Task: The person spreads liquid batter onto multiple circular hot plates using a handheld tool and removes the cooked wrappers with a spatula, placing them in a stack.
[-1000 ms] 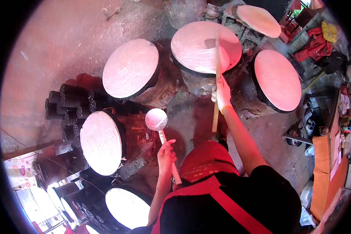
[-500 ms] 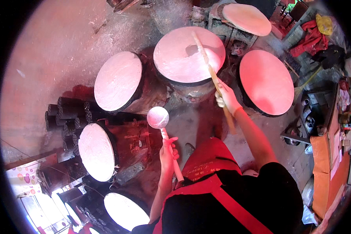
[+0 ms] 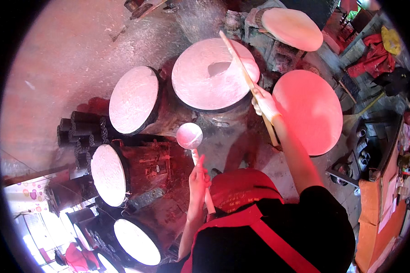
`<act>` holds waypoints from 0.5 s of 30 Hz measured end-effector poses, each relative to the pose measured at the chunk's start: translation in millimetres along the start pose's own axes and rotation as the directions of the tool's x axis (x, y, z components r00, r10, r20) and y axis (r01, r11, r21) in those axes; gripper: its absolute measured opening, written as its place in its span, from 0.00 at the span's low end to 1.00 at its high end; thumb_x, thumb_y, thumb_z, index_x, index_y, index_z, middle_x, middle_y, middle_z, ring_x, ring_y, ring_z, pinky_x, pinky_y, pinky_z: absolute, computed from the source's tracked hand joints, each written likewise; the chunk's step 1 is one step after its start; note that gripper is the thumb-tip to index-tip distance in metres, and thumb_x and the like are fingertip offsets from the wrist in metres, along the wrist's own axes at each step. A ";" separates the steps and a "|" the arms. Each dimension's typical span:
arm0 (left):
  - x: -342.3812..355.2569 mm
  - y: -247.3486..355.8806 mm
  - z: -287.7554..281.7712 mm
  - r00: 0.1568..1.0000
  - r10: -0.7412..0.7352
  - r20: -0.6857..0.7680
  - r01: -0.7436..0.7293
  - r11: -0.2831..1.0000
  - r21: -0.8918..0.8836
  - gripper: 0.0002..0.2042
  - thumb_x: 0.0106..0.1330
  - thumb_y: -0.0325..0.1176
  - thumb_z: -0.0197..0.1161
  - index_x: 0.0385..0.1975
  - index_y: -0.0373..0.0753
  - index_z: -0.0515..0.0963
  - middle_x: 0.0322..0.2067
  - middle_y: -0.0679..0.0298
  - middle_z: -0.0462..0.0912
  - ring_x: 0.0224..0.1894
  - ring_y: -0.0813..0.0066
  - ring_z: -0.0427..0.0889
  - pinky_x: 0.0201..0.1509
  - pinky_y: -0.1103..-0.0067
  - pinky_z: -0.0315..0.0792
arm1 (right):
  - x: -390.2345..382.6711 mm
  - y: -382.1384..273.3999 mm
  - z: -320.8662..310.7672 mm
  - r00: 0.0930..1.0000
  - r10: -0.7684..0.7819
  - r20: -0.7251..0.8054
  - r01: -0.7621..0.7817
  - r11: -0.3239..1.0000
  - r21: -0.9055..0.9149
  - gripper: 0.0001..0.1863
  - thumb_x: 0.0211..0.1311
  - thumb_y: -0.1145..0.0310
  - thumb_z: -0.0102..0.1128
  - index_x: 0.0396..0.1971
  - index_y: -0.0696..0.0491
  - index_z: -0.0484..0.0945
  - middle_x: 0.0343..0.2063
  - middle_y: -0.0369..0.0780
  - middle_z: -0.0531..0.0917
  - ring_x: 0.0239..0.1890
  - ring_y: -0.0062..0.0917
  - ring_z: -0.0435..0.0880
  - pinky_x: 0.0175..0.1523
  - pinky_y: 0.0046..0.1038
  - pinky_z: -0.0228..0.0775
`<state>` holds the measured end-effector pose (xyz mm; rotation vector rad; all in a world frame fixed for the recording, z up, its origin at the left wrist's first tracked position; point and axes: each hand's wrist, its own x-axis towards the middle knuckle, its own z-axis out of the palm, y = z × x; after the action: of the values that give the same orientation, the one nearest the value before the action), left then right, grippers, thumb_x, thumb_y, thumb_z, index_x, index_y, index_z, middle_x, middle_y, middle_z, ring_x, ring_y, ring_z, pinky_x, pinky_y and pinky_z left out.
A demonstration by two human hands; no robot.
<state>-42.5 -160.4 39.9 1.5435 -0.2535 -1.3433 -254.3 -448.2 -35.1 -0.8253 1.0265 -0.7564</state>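
Note:
My left hand (image 3: 198, 179) is closed round the pale handle of a ladle (image 3: 189, 136), its round bowl held out in front of me over the floor. My right hand (image 3: 265, 103) grips a long wooden stick (image 3: 241, 68). The stick slants across the right side of the middle round griddle (image 3: 191, 73), and its tip reaches past the far rim. A whitish layer, like batter, covers that griddle, with a darker patch near the stick. Whether the stick touches the layer I cannot tell.
More round griddles with pale tops surround me: one at left (image 3: 134, 100), one at right (image 3: 308, 113), one nearer left (image 3: 108, 175). Perforated coal cylinders (image 3: 84, 127) are stacked at left. An orange-sided table (image 3: 371, 207) stands at right, a broom (image 3: 351, 120) beyond it.
The whole view has shifted slightly. My right hand and the stick have moved farther forward over the middle griddle, the tip now beyond its far rim. Both tools remain in my hands.

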 end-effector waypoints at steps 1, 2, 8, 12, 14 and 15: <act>-4.3 6.4 10.8 0.999 0.013 -0.042 -0.015 0.998 -0.060 0.18 0.72 0.45 0.47 0.56 0.43 0.69 0.26 0.73 0.65 0.18 0.89 0.60 0.17 0.90 0.55 | 8.4 -8.2 11.7 0.995 -0.014 -0.099 0.008 0.998 -0.056 0.22 0.70 0.57 0.44 0.63 0.34 0.62 0.12 0.29 0.64 0.07 0.15 0.58 0.11 0.21 0.51; -8.4 15.3 23.6 0.996 0.022 -0.082 -0.032 0.993 -0.117 0.18 0.73 0.45 0.46 0.56 0.44 0.68 0.25 0.72 0.64 0.17 0.88 0.60 0.17 0.89 0.55 | 22.5 -4.2 20.5 0.987 -0.044 -0.155 0.016 0.984 -0.177 0.22 0.69 0.57 0.45 0.62 0.36 0.64 0.12 0.29 0.63 0.08 0.15 0.58 0.11 0.21 0.52; 7.6 33.5 0.0 0.997 -0.035 0.064 0.045 0.986 -0.161 0.15 0.73 0.43 0.45 0.51 0.41 0.66 0.23 0.69 0.64 0.16 0.83 0.62 0.17 0.85 0.59 | 9.3 29.2 47.1 0.839 -0.545 0.005 0.455 0.696 -0.556 0.21 0.67 0.60 0.51 0.58 0.48 0.71 0.28 0.32 0.79 0.24 0.14 0.68 0.30 0.17 0.62; 21.5 44.6 -3.4 0.997 0.002 0.083 0.012 0.985 -0.172 0.13 0.72 0.38 0.48 0.49 0.37 0.67 0.29 0.66 0.70 0.21 0.82 0.66 0.21 0.83 0.63 | -22.8 57.5 62.8 0.771 -0.414 -0.484 0.439 0.896 -0.067 0.20 0.67 0.70 0.50 0.57 0.56 0.70 0.55 0.42 0.75 0.56 0.20 0.72 0.62 0.22 0.58; 32.3 43.8 -11.8 0.991 -0.018 0.133 0.053 0.963 -0.263 0.11 0.71 0.34 0.50 0.46 0.35 0.68 0.36 0.63 0.74 0.26 0.82 0.68 0.24 0.85 0.64 | -20.7 55.7 82.3 0.862 -0.281 -0.423 0.296 0.955 -0.032 0.19 0.67 0.67 0.51 0.57 0.52 0.71 0.41 0.36 0.76 0.39 0.17 0.72 0.44 0.20 0.61; 33.9 46.1 -13.9 0.984 -0.023 0.177 0.072 0.960 -0.272 0.10 0.71 0.34 0.50 0.45 0.35 0.68 0.36 0.63 0.73 0.25 0.82 0.67 0.23 0.85 0.63 | -20.1 46.9 89.4 0.925 -0.189 -0.329 0.184 0.982 -0.046 0.19 0.67 0.66 0.51 0.57 0.50 0.71 0.33 0.34 0.77 0.30 0.15 0.72 0.36 0.20 0.63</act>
<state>1.1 -197.6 52.9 1.2083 -0.1283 -1.4849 -170.7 -388.5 -41.5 -0.8317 1.2656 -1.0788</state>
